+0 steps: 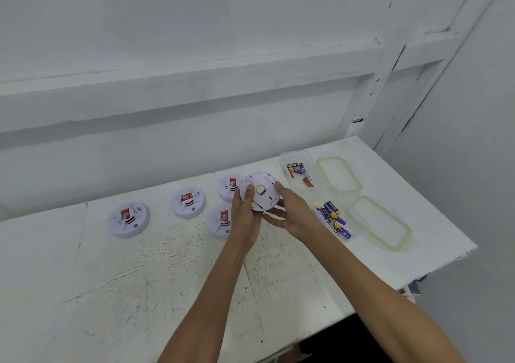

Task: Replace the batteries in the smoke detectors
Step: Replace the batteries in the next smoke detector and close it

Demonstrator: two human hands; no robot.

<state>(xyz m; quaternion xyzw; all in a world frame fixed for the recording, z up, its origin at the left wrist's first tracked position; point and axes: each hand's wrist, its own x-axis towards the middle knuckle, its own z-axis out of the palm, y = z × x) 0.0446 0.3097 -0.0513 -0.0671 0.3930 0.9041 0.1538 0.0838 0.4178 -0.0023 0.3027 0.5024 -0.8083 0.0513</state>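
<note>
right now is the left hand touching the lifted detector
Touching: in the head view the left hand grips the lifted detector, with its thumb lying on the upturned side.

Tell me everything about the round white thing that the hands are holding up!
The held smoke detector is a round white disc, plastic by its look, tilted above the table. The facing side shows a pale round centre, fine grille lines and no red label. The left hand grips its left edge, the right hand its right edge.
</note>
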